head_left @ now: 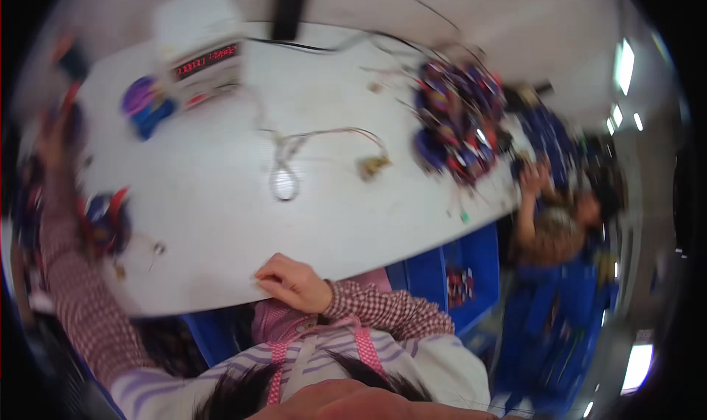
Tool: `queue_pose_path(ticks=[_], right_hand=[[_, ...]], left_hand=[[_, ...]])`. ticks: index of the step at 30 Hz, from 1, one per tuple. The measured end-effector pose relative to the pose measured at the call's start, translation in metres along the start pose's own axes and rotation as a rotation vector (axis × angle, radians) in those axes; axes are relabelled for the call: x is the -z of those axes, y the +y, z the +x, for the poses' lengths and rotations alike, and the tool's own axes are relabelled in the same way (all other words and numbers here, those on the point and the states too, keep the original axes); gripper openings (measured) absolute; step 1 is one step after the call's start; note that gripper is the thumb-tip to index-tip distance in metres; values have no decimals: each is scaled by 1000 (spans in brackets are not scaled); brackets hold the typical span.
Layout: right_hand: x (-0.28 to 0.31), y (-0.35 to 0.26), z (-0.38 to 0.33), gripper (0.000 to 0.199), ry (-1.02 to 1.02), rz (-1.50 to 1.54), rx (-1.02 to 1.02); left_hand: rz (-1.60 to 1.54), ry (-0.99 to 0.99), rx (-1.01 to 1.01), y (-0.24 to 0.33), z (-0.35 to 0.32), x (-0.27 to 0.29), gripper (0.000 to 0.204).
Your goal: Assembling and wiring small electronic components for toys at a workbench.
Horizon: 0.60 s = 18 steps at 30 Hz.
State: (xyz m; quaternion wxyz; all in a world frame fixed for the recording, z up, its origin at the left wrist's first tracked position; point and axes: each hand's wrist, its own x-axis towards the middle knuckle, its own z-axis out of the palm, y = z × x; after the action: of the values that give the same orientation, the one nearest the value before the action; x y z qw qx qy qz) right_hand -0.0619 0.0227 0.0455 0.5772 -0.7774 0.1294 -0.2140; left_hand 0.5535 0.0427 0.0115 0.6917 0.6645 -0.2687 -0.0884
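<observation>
Loosely curled, the right hand rests empty on the smooth white table edge.

The right hand rests on the white table's near edge; the left hand reaches far left.

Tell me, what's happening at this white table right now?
A person in a checked shirt sits at a white table. The right hand rests curled on the table's near edge, holding nothing that shows. The left hand is stretched out to the far left edge; the picture is too blurred there to tell what it touches. A loose bundle of thin wires lies mid-table, a meter box with a red display stands at the back, and a heap of coloured wired parts sits at the right. Another person works beyond that corner.
</observation>
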Motion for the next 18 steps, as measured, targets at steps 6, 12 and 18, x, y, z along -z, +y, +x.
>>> queue_pose_path(ticks=[6, 12, 18], right_hand=[[120, -22, -62, 15, 530, -347, -208], [234, -11, -116, 17, 816, -511, -358], [348, 0, -95, 19, 741, -498, -317]], left_hand=[[33, -401, 47, 3, -75, -108, 48], [190, -498, 49, 10, -60, -89, 45], [386, -493, 43, 175, -210, -202, 42]])
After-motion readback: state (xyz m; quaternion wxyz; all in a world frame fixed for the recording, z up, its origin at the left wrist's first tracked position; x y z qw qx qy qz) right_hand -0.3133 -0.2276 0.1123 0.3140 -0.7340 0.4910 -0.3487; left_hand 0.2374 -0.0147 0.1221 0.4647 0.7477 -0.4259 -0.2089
